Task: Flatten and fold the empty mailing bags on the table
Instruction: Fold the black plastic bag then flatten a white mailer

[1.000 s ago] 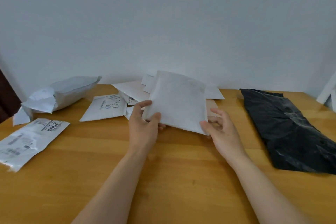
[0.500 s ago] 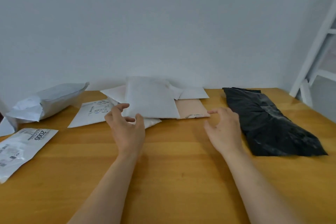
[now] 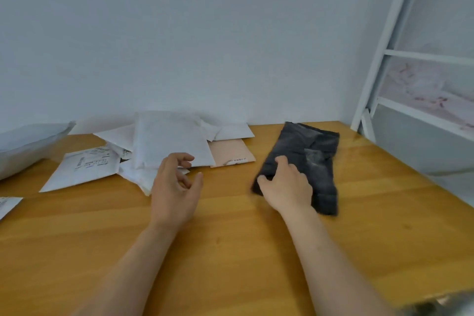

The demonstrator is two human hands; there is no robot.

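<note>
A black mailing bag [image 3: 313,159] lies on the wooden table [image 3: 230,238] at the right. My right hand [image 3: 287,186] rests on its near left corner, fingers curled over the edge and gripping it. My left hand [image 3: 175,186] hovers over the table with fingers apart and nothing in it, just in front of a pile of flat bags. On top of that pile lies a white padded bag [image 3: 169,138], with a beige bag [image 3: 230,152] to its right and a white labelled bag [image 3: 84,168] to its left.
A puffy grey bag [image 3: 28,146] sits at the far left and a printed white bag [image 3: 7,205] pokes in at the left edge. A white metal frame [image 3: 384,46] stands beyond the table's right edge. The wall runs right behind the pile.
The white padded bag was laid on the pile and let go. My right hand moved right onto the black bag's corner. The view turned to the right.
</note>
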